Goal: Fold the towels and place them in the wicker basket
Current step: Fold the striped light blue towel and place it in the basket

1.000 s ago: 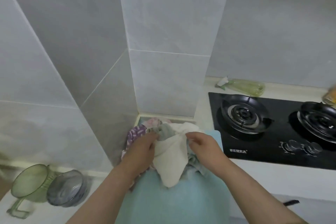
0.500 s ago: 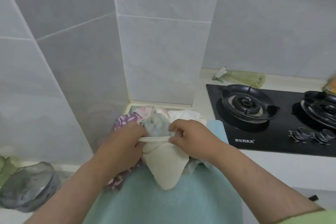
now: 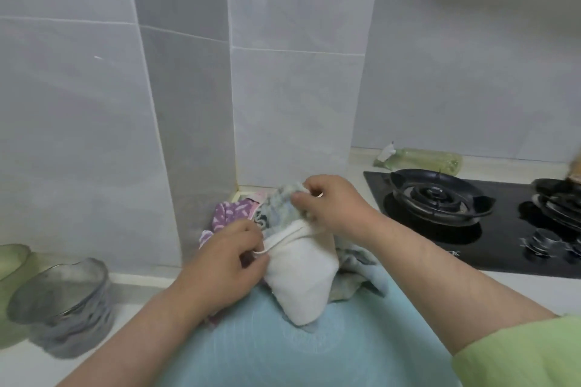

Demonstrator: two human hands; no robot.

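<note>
A white towel hangs in a pointed fold over a light blue mat on the counter. My left hand pinches its hemmed upper edge at the left. My right hand pinches the other end of that edge, up against a crumpled grey-blue patterned towel. Behind them lies a heap of other towels, among them a purple one with white marks and a pink one. No wicker basket shows in this view.
A black gas hob with two burners and knobs fills the right side. A green spray bottle lies behind it. A grey translucent container and a green one stand at the left. Tiled walls close off the corner.
The view has tilted down and shifted right. My right hand has moved up and away from my left, stretching the white towel's top edge between them.
</note>
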